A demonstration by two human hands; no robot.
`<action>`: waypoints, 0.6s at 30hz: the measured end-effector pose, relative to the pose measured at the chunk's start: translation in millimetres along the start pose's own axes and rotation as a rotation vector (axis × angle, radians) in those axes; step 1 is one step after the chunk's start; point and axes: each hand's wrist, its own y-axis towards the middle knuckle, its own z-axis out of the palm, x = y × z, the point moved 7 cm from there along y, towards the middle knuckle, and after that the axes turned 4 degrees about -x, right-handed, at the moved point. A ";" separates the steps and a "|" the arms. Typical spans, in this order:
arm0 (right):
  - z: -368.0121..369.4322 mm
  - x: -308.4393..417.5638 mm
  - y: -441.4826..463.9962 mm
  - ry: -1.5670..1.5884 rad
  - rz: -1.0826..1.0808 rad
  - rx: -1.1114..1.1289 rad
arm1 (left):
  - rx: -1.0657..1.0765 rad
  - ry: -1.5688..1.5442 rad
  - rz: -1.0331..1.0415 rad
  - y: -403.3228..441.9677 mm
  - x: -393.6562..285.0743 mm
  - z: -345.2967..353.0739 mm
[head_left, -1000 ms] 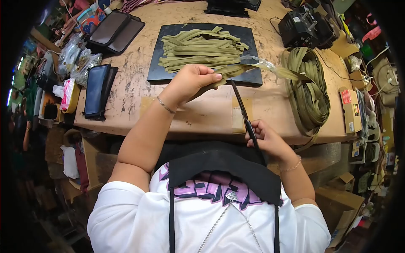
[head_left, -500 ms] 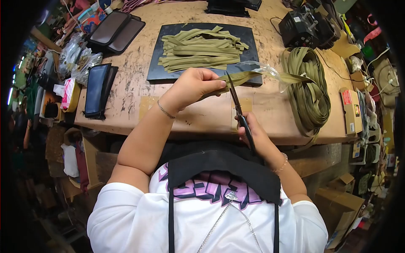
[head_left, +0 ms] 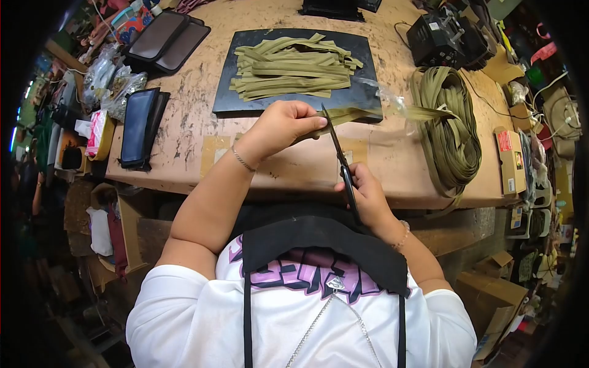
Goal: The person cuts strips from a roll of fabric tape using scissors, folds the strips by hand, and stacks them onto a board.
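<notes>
My left hand (head_left: 288, 124), above the table's front half, pinches a strip of olive-green zipper tape (head_left: 352, 114) between thumb and fingers. In my right hand (head_left: 366, 190) are black-handled scissors (head_left: 339, 147), their blades pointing up and lying across the tape just right of my left fingertips. The blades look almost together; whether the tape is cut through I cannot tell. Rightward, the blurred strip runs to a thick coiled bundle of the same tape (head_left: 451, 135). Behind my left hand, a pile of cut zipper lengths (head_left: 294, 69) lies on a black board (head_left: 227, 105).
Clear plastic wrap (head_left: 392, 98) lies by the strip. Dark wallet-like pieces (head_left: 140, 127) and grey-black panels (head_left: 161, 42) sit at left, near a yellow-pink tissue box (head_left: 100, 138). A black machine (head_left: 432, 43) stands at back right, a cardboard box (head_left: 509, 161) at the right edge.
The scissors have shifted slightly left, closer to my left fingertips, and their blades have come nearer together. The strip right of them is now blurred. My left hand has barely moved.
</notes>
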 end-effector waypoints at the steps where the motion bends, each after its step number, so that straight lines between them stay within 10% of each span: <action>1: -0.1 0.0 0.0 -0.010 0.006 0.000 | -0.006 0.021 -0.010 0.2 1.7 -0.7; 18: -18.3 -2.1 17.7 -0.335 -0.001 0.028 | -0.030 -0.065 -0.024 -3.4 16.3 -24.2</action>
